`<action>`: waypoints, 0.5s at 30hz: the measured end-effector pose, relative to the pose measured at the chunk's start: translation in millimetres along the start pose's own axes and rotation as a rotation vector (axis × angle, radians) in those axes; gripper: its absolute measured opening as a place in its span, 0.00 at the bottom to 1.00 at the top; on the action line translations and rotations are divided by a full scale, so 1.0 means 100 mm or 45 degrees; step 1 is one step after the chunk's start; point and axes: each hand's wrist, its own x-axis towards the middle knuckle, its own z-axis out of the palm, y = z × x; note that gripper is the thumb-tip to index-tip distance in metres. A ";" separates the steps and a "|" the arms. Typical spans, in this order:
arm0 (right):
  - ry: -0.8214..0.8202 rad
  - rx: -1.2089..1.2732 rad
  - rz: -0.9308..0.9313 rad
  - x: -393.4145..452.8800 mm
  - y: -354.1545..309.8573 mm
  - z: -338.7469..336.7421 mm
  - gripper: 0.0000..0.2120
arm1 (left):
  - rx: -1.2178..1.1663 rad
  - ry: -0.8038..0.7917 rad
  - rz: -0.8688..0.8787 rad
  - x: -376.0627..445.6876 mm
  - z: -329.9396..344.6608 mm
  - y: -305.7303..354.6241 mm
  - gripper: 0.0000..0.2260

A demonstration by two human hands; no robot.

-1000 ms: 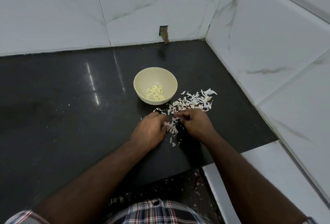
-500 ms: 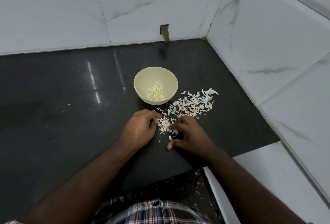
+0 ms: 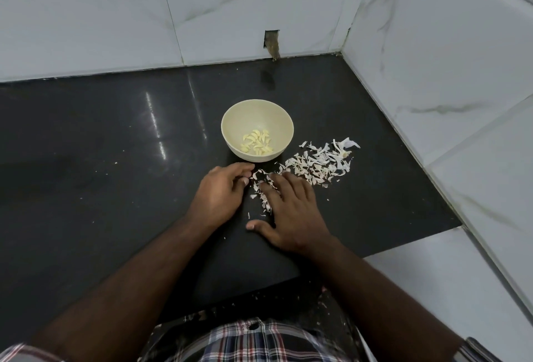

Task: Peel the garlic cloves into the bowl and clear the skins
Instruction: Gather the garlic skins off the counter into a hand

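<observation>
We see a cream bowl [image 3: 257, 119] of peeled garlic cloves [image 3: 257, 146] on a black counter [image 3: 101, 159]. Papery skins [image 3: 313, 167] trail from beside the bowl toward the right wall. Our right hand [image 3: 291, 211] lies flat, fingers spread over the near skins; our left hand [image 3: 220, 193] rests curled just beside them.

A person's bare forearms reach over a black countertop [image 3: 86, 188], the left hand [image 3: 219, 194] and right hand [image 3: 291, 211] without rings or gloves. Below the countertop's near edge shows a plaid shirt [image 3: 259, 341] checked red, white and dark.
</observation>
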 end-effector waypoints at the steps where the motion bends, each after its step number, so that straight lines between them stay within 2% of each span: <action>1: 0.003 -0.015 0.035 0.05 0.03 0.01 0.40 | -0.020 0.027 -0.038 -0.01 -0.02 -0.01 0.13; 4: 0.029 -0.023 0.169 0.21 0.20 0.02 0.33 | -0.055 0.066 -0.107 -0.03 -0.07 -0.06 0.09; 6: 0.089 0.071 0.178 0.26 0.24 0.00 0.29 | -0.046 0.064 -0.114 -0.05 -0.09 -0.10 0.09; 8: 0.206 0.185 0.090 0.25 0.13 -0.02 0.26 | -0.081 0.057 -0.151 -0.06 -0.11 -0.14 0.10; 10: 0.214 0.261 -0.056 0.17 -0.13 -0.01 0.25 | -0.178 0.068 -0.217 -0.08 -0.11 -0.17 0.10; 13: 0.040 0.232 -0.244 0.03 -0.57 0.06 0.30 | -0.290 0.178 -0.290 -0.10 -0.12 -0.19 0.09; 15: -0.032 0.129 -0.233 0.04 -0.72 0.14 0.35 | -0.331 0.234 -0.327 -0.12 -0.12 -0.19 0.09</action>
